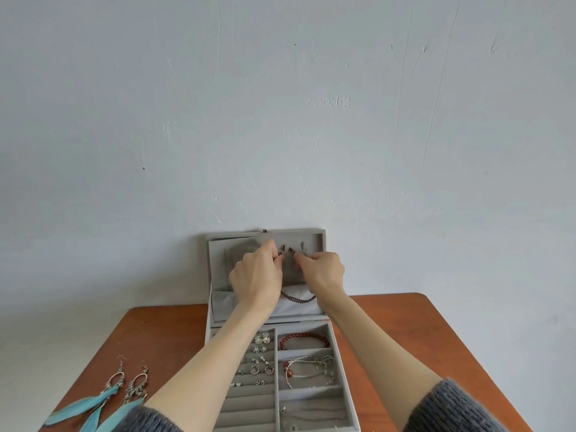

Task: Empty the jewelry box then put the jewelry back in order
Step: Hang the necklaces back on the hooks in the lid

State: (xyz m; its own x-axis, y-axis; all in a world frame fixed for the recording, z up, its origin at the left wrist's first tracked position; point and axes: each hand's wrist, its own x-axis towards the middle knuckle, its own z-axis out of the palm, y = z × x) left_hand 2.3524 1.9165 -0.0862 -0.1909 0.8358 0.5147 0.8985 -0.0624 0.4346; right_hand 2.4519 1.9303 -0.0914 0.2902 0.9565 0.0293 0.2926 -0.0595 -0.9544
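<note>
A grey jewelry box (347, 363) stands open on the table, its lid (318, 241) upright against the wall. My left hand (257, 275) and my right hand (324, 271) are both raised to the lid's hooks, each pinching an end of a dark beaded necklace (299, 298), whose loop hangs down to the lid's pocket. In the tray lie small silver earrings (260, 357), a red bead bracelet (304, 339), silver bangles (308, 369) and a thin chain (311, 414).
Two feather earrings (103, 400) with blue plumes lie on the brown wooden table (162, 338) at the left of the box. A pale scratched wall (280, 120) rises right behind the lid. Table edges fall off at both sides.
</note>
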